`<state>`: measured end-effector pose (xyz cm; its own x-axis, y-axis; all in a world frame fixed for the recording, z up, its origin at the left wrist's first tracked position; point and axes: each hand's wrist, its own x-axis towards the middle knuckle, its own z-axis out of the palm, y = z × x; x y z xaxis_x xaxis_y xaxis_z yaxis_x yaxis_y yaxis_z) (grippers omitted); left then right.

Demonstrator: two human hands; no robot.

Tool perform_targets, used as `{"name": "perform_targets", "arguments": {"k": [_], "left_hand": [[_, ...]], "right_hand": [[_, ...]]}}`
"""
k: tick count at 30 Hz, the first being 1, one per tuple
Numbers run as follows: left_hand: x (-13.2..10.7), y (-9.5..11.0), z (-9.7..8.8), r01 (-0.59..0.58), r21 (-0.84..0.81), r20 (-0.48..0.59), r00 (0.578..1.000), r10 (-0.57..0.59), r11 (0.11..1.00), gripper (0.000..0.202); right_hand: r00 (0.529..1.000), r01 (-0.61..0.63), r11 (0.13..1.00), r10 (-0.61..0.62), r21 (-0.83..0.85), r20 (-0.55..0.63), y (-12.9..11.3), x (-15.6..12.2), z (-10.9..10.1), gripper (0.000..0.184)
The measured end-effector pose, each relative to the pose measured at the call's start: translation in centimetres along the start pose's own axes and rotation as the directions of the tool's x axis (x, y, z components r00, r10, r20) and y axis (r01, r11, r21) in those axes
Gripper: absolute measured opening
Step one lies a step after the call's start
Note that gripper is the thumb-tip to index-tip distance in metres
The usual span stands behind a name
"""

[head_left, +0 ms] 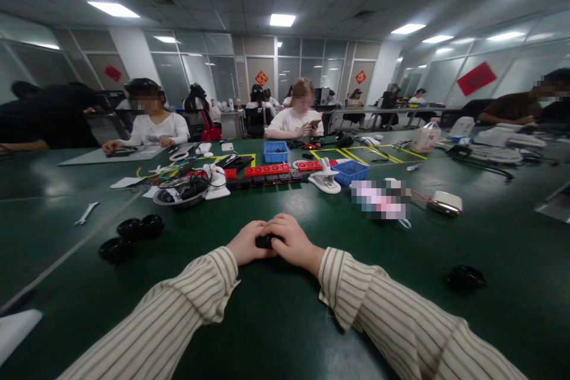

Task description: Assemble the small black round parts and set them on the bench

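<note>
Over the green tabletop, my left hand [247,242] and my right hand [291,240] meet, both closed around a small black object [265,241]. Fingers cover most of it, so its full shape is hidden. Several glossy black round, cup-like parts [129,229] sit together on the table to the left of my left hand. One more black round part [466,278] rests alone, well to the right of my right arm. Striped sleeves cover both my forearms.
Beyond my hands stand a metal bowl [178,193] of cables, a row of red-and-black blocks [267,173], a white clip [325,178] and blue bins [276,152]. A wrench [86,214] lies left; a cream-coloured device [445,203] lies right. Across the table, a person [296,119] holds a phone.
</note>
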<state>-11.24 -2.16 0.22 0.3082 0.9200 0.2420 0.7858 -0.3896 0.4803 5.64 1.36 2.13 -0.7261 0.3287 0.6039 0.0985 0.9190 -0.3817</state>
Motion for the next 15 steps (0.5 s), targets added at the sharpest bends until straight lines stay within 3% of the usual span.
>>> {"name": "perform_targets", "arguments": {"k": [3,7,10,15], "left_hand": [[-0.1,0.4,0.1,0.010,0.035,-0.029,1.000,-0.009,0.999,0.048],[-0.2,1.6,0.4,0.107,0.113,-0.084,0.992,-0.098,0.988,0.060],[-0.3,2.1,0.6,0.149,0.170,-0.091,0.987,-0.135,0.974,0.054],[-0.2,1.8,0.4,0.116,0.154,-0.068,0.992,-0.107,0.981,0.047]], "right_hand": [[0.998,-0.042,0.998,0.041,-0.037,-0.041,-0.5,-0.2,0.0,0.022],[0.981,-0.173,0.978,0.160,-0.116,-0.110,-0.5,-0.2,0.3,0.032],[0.970,-0.234,0.959,0.218,-0.162,-0.111,-0.2,-0.2,0.5,0.028],[0.982,-0.183,0.975,0.174,-0.128,-0.078,-0.1,0.1,0.4,0.014]]}}
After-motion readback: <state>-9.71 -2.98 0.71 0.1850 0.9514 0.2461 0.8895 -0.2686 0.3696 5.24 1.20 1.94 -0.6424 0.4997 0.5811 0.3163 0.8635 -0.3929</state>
